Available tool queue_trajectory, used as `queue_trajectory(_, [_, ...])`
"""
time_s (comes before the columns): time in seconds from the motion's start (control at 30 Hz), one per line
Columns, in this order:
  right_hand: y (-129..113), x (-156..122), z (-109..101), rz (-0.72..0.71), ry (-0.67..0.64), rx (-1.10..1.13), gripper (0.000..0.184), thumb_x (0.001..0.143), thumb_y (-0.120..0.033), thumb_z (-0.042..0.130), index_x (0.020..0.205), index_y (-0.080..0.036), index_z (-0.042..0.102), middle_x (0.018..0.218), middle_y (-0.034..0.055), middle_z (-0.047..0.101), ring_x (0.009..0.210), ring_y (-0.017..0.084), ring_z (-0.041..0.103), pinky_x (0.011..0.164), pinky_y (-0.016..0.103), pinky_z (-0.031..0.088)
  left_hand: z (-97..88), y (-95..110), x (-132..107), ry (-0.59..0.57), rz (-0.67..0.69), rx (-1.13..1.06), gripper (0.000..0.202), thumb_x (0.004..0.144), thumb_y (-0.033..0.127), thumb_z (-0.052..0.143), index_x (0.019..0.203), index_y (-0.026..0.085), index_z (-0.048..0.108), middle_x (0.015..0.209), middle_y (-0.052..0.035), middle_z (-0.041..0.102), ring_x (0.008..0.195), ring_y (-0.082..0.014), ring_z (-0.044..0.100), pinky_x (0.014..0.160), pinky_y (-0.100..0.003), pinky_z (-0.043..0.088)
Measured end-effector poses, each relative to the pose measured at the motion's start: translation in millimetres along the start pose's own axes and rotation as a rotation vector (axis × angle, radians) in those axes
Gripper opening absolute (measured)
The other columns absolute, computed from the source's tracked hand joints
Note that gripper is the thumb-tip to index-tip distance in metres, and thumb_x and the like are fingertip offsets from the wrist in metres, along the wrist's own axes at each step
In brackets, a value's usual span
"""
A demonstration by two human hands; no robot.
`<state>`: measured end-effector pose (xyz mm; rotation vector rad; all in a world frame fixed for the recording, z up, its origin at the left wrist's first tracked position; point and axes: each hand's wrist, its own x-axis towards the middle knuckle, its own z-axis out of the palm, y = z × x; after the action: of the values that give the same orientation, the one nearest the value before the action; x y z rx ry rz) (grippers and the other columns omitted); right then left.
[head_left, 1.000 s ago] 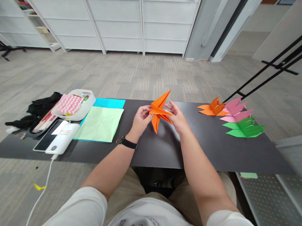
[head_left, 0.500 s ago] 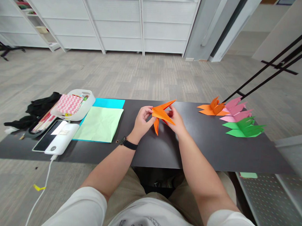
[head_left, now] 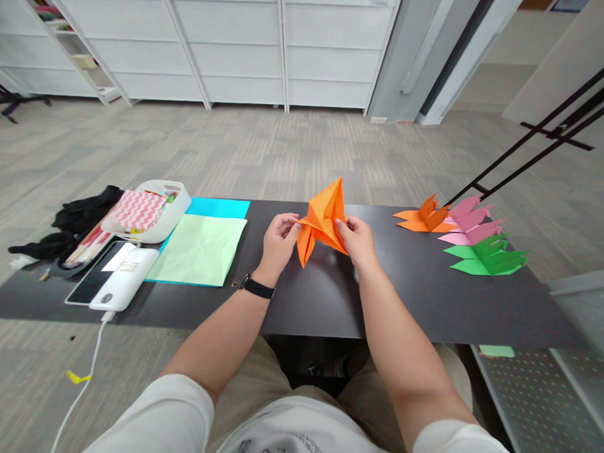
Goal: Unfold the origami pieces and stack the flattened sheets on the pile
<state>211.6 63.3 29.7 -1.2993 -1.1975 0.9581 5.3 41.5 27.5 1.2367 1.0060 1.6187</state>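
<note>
I hold a folded orange paper piece point(head_left: 323, 217) in the air just above the black table point(head_left: 409, 298). My left hand point(head_left: 277, 242) pinches its left corner. My right hand point(head_left: 357, 240) pinches its right side, thumb on the front. The piece stands upright, one long point up and a narrower point hanging down. Both hands are closed on the paper.
Finished folded pieces lie at the right: orange point(head_left: 425, 216), pink point(head_left: 470, 220), green point(head_left: 485, 258). Left of my hands lie a pale green sheet point(head_left: 201, 249) over a cyan sheet point(head_left: 219, 207), a white tray point(head_left: 150, 210), a phone point(head_left: 92, 281), a white power bank point(head_left: 124, 287) and black cloth point(head_left: 82, 210).
The orange piece has been turned between my hands: its long point lay sideways half a second ago and now stands upright. My hands stayed in much the same place.
</note>
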Motion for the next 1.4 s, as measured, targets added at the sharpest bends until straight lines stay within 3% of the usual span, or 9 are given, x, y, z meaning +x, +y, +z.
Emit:
queue_trajectory(0.17, [-9.4, 1.3, -3.6, 0.097, 0.017, 0.244, 0.035, 0.072, -0.056, 0.081, 0.080, -0.025, 0.066, 0.080, -0.0005, 0.075, 0.072, 0.019, 0.068, 0.069, 0.031, 0.054, -2.5, -6.3, 8.7, 0.072, -0.227, -0.302, 0.026, 0.084, 0.035, 0.085, 0.095, 0.021, 0.066, 0.094, 0.0003, 0.070, 0.086, -0.0142, 0.069, 0.087, -0.028, 0.056])
queue_trajectory(0.3, [-12.8, 3.4, -7.7, 0.131, -0.009, 0.321, 0.037, 0.067, -0.055, 0.085, 0.081, -0.025, 0.068, 0.081, -0.0003, 0.076, 0.074, 0.020, 0.069, 0.074, 0.033, 0.057, -6.7, -10.7, 14.3, 0.083, -0.475, -0.442, 0.031, 0.078, 0.034, 0.087, 0.096, 0.021, 0.065, 0.094, -0.0006, 0.072, 0.085, -0.0159, 0.070, 0.088, -0.032, 0.058])
queue_trajectory(0.4, [-13.4, 4.1, -9.1, 0.094, 0.033, 0.249, 0.035, 0.070, -0.055, 0.082, 0.080, -0.025, 0.067, 0.078, -0.0009, 0.073, 0.074, 0.019, 0.067, 0.072, 0.032, 0.055, -8.8, -8.5, 14.8, 0.069, -0.569, -0.444, 0.032, 0.081, 0.039, 0.083, 0.099, 0.021, 0.064, 0.099, -0.0041, 0.072, 0.091, -0.0189, 0.072, 0.092, -0.037, 0.059])
queue_trajectory(0.53, [-11.5, 3.8, -8.9, 0.044, 0.113, 0.147, 0.030, 0.074, -0.052, 0.075, 0.080, -0.023, 0.067, 0.074, -0.0024, 0.070, 0.070, 0.018, 0.063, 0.067, 0.029, 0.050, -6.7, -2.5, 8.0, 0.064, -0.323, -0.240, 0.035, 0.086, 0.040, 0.076, 0.113, 0.024, 0.061, 0.122, -0.0086, 0.068, 0.111, -0.0226, 0.070, 0.103, -0.044, 0.057])
queue_trajectory(0.73, [-6.2, 4.5, -7.2, -0.029, 0.160, 0.042, 0.027, 0.080, -0.049, 0.069, 0.087, -0.023, 0.069, 0.081, -0.0017, 0.072, 0.077, 0.019, 0.066, 0.072, 0.029, 0.051, -1.2, -6.7, -6.1, -0.248, -0.015, 0.220, 0.067, 0.072, 0.017, 0.082, 0.133, 0.027, 0.055, 0.145, -0.0134, 0.056, 0.133, -0.0311, 0.060, 0.113, -0.053, 0.052])
queue_trajectory(0.83, [-5.2, 4.3, -5.1, -0.026, 0.149, 0.063, 0.026, 0.082, -0.047, 0.067, 0.094, -0.024, 0.070, 0.090, -0.0001, 0.076, 0.086, 0.020, 0.069, 0.079, 0.030, 0.055, 0.1, -9.4, -10.2, -0.295, 0.106, 0.337, 0.077, 0.069, 0.018, 0.089, 0.138, 0.025, 0.056, 0.145, -0.0153, 0.055, 0.136, -0.0330, 0.058, 0.116, -0.053, 0.049])
queue_trajectory(1.03, [-8.6, -5.8, 7.3, -0.036, -0.010, 0.060, 0.031, 0.083, -0.047, 0.069, 0.105, -0.026, 0.070, 0.103, 0.0019, 0.079, 0.094, 0.021, 0.072, 0.085, 0.032, 0.058, 2.8, -5.3, -12.4, -0.104, 0.103, 0.323, 0.083, 0.059, 0.034, 0.104, 0.128, 0.024, 0.060, 0.133, -0.0126, 0.060, 0.125, -0.0308, 0.062, 0.109, -0.044, 0.052])
queue_trajectory(1.23, [-13.3, -13.9, 14.7, -0.053, -0.157, 0.097, 0.034, 0.082, -0.047, 0.073, 0.110, -0.027, 0.070, 0.108, 0.0018, 0.079, 0.096, 0.021, 0.073, 0.089, 0.034, 0.059, -0.3, -4.1, -2.4, 0.178, 0.014, 0.211, 0.051, 0.081, 0.046, 0.089, 0.115, 0.024, 0.058, 0.115, -0.0055, 0.065, 0.105, -0.0209, 0.066, 0.094, -0.032, 0.053])
queue_trajectory(1.4, [-10.1, -9.6, 11.1, -0.035, -0.137, 0.155, 0.031, 0.085, -0.052, 0.072, 0.104, -0.027, 0.074, 0.104, 0.0016, 0.080, 0.094, 0.022, 0.075, 0.090, 0.037, 0.060, -1.0, -6.6, 3.6, 0.182, -0.086, 0.051, 0.037, 0.083, 0.043, 0.084, 0.103, 0.022, 0.060, 0.100, -0.0005, 0.065, 0.093, -0.0164, 0.065, 0.087, -0.028, 0.054])
